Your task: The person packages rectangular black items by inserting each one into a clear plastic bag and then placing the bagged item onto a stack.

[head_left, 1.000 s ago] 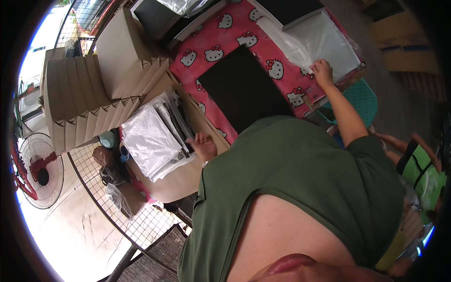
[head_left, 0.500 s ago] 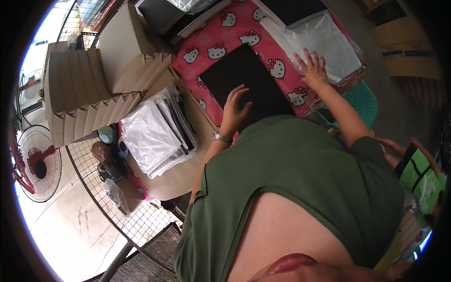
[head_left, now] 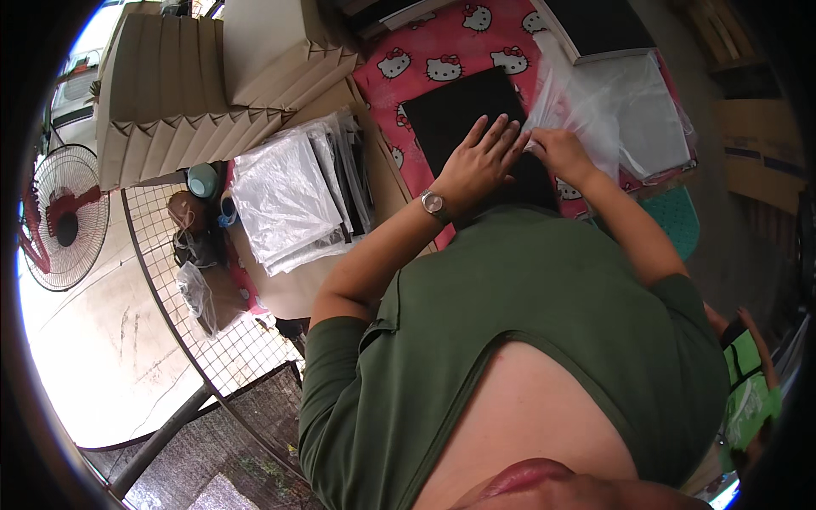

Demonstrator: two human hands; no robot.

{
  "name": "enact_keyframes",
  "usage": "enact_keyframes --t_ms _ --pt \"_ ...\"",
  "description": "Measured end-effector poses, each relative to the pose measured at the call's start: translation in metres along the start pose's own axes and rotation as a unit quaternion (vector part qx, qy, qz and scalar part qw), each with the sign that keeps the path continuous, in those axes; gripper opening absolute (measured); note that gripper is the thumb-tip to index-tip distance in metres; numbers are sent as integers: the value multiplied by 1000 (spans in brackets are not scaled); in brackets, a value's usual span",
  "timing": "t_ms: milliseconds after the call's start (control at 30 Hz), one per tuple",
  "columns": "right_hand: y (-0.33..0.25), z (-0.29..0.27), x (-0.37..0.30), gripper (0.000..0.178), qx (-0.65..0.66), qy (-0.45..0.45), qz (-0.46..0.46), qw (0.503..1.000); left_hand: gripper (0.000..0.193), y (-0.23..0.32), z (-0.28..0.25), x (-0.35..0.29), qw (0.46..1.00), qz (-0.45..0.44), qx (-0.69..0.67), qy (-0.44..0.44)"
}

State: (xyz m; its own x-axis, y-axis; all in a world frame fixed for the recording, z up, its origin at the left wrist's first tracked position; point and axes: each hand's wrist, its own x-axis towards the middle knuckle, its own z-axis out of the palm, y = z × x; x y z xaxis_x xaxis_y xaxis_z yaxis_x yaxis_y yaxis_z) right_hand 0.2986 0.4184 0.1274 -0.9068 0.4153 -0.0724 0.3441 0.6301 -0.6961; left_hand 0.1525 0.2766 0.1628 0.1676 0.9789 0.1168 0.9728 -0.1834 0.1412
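A flat black rectangular sheet or folder point(head_left: 459, 106) lies on the pink patterned table cover in front of me. My left hand point(head_left: 476, 170) is above its right part, fingers stretched out and fingertips close to my right hand. With thumb and fingers pinched, my right hand point(head_left: 563, 157) grips the edge of a clear plastic bag point(head_left: 571, 98). This bag stretches up and right toward a pile of clear plastic bags point(head_left: 650, 123). Whether my left fingertips touch the plastic cannot be made out.
Black-covered flat items point(head_left: 595, 25) rest at the far right, on the plastic bags. Left of the table cover sits a stack of plastic-wrapped sheets point(head_left: 280, 204), beside folded brown cardboard point(head_left: 183, 136). A fan point(head_left: 68, 212) stands far left; a green stool point(head_left: 671, 217) is at right.
My right hand has come left from the plastic pile, pulling a clear bag by its edge. My left hand has moved right across the black sheet, toward the right hand.
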Motion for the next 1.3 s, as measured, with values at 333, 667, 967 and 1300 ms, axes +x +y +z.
enact_keyframes --t_ms 333,667,967,1300 --pt "-32 -23 14 23 546 -110 115 823 8 -15 3 -23 734 -349 -580 56" --pt "-52 -12 31 17 473 -66 146 867 19 -15 -7 -36 513 -306 -758 263" --pt "-75 -3 60 16 575 -108 109 804 24 -12 -16 -48 456 -367 -783 211" --pt "-18 -35 74 20 781 -215 -15 586 41 -28 -39 -112 541 -345 -757 -123"
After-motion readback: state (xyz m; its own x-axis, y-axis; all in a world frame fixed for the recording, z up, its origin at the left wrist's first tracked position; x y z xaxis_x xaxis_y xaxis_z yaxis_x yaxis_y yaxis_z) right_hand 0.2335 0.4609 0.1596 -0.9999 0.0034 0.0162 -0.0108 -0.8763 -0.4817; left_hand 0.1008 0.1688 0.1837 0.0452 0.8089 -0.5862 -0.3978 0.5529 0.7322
